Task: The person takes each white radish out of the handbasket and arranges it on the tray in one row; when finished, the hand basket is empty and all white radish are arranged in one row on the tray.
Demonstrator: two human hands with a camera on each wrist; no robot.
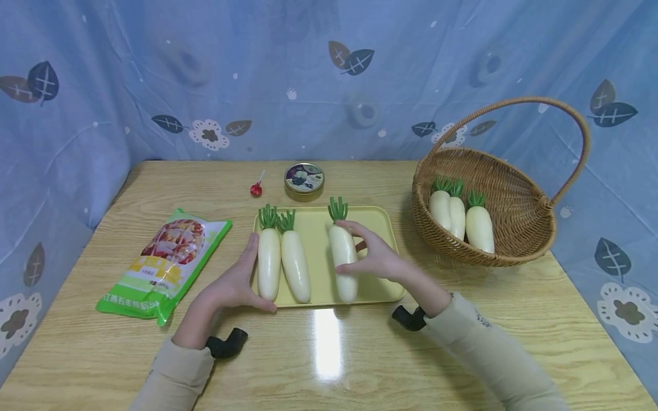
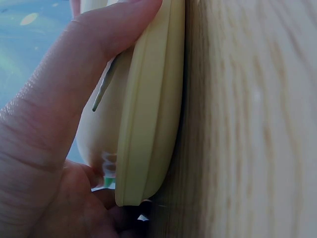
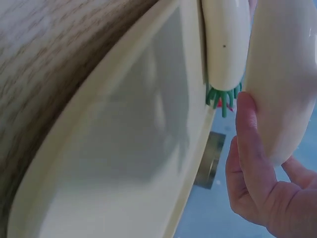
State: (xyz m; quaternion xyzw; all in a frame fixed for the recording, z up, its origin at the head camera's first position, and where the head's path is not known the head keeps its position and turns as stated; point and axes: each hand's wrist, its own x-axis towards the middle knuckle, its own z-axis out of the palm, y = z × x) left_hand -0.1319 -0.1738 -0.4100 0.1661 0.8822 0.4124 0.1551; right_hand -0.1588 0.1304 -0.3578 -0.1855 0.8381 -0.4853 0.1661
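My right hand grips a white radish with green leaf stubs, thumb and fingers on opposite sides of it. In the right wrist view this radish appears raised off the pale yellow tray. Two more white radishes lie side by side on the tray's left part, an outer radish and a slanting inner radish. At the tray's front left corner, my left hand holds the rim, its thumb on the edge in the left wrist view.
A wicker basket with a tall handle stands at the right, with a few white radishes inside. Left of the tray lies a green-edged food bag. Behind the tray are a round tin and a red lollipop.
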